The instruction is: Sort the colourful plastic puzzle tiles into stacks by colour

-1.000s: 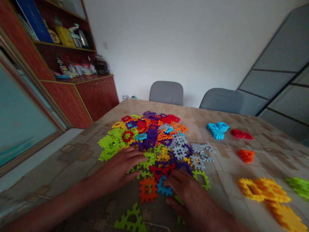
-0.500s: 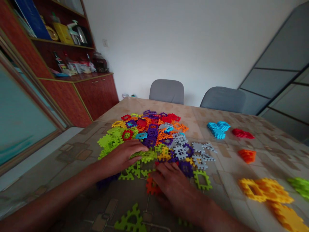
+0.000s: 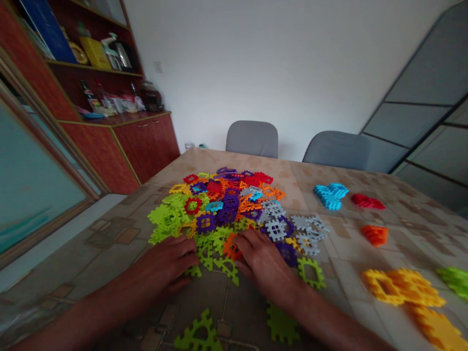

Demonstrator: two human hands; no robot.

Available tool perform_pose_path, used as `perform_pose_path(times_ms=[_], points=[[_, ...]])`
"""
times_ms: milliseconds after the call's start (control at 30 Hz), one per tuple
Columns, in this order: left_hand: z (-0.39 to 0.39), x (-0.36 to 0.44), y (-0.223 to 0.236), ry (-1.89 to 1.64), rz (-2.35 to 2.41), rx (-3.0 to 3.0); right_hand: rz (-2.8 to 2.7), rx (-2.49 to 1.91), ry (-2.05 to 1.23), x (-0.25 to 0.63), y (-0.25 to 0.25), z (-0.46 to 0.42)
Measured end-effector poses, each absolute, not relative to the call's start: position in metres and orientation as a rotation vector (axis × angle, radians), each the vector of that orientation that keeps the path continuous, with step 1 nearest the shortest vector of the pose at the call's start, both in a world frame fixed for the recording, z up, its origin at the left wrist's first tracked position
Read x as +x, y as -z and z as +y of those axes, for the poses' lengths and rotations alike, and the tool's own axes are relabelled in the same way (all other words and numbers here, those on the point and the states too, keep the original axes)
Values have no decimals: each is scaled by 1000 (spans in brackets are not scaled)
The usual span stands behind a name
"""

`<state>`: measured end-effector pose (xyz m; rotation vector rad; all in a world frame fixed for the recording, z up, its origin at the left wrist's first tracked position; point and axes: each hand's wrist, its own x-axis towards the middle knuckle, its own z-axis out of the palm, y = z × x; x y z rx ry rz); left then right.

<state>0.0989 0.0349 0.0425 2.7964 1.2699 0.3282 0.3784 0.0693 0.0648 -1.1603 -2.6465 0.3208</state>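
Observation:
A heap of flat interlocking plastic pieces point(image 3: 226, 204) in several colours lies in the middle of the table point(image 3: 365, 263). My left hand point(image 3: 164, 265) rests flat on the table at the heap's near left edge, fingers stretched toward green triangle pieces point(image 3: 212, 256), holding nothing. My right hand point(image 3: 263, 263) lies palm down on the heap's near edge, fingers spread over the pieces. An orange piece point(image 3: 229, 249) sits at its fingertips. A green square frame point(image 3: 310, 272) lies just right of that hand.
Sorted piles sit to the right: blue point(image 3: 329, 195), red point(image 3: 365, 201), orange point(image 3: 375, 235), yellow point(image 3: 402, 287), green point(image 3: 455, 282). Loose green pieces point(image 3: 199, 336) lie near me. Two grey chairs point(image 3: 252, 139) stand behind the table, a wooden cabinet point(image 3: 120, 141) at left.
My right hand slid left and up into the heap, pushing the orange piece along. My left hand drew back toward me from the heap. A green piece now shows under my right wrist.

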Motion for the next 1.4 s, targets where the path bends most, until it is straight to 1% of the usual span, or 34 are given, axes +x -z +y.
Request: perform_pose_path(times_ms=[100,200,367,533,667,833,900,1000,1100,1167,1267,1400], points=[[35,103,-43,-266,1312,2760,-2633,-1179,-284,374,-66,61],[35,107,-41,-303,1267,2789,-2702,-1185,-265,370,-65,51],[30,106,-43,-372,1155,2794,-2757,-1322,-183,364,-60,43],[29,94,-45,-411,1290,2736,-2794,-1339,-220,359,-59,44],[32,93,-39,-315,1334,2720,-2855,-1332,-245,352,-59,45],[31,99,-35,-267,1244,2763,-2881,-1326,-259,351,-62,47],[31,100,-37,-281,1200,2779,-2870,-1312,-293,356,-65,46],[30,98,-43,-317,1141,2745,-2757,-1256,-449,367,-68,38],[30,96,-46,-407,1147,2728,-2652,-1096,-535,372,-64,24],[29,95,-45,-423,1182,2716,-2661,-934,-474,371,-56,12],[28,95,-41,-399,1221,2704,-2647,-747,-272,363,-38,-1],[26,98,-40,-394,1266,2724,-2618,-713,-101,353,-20,-9]])
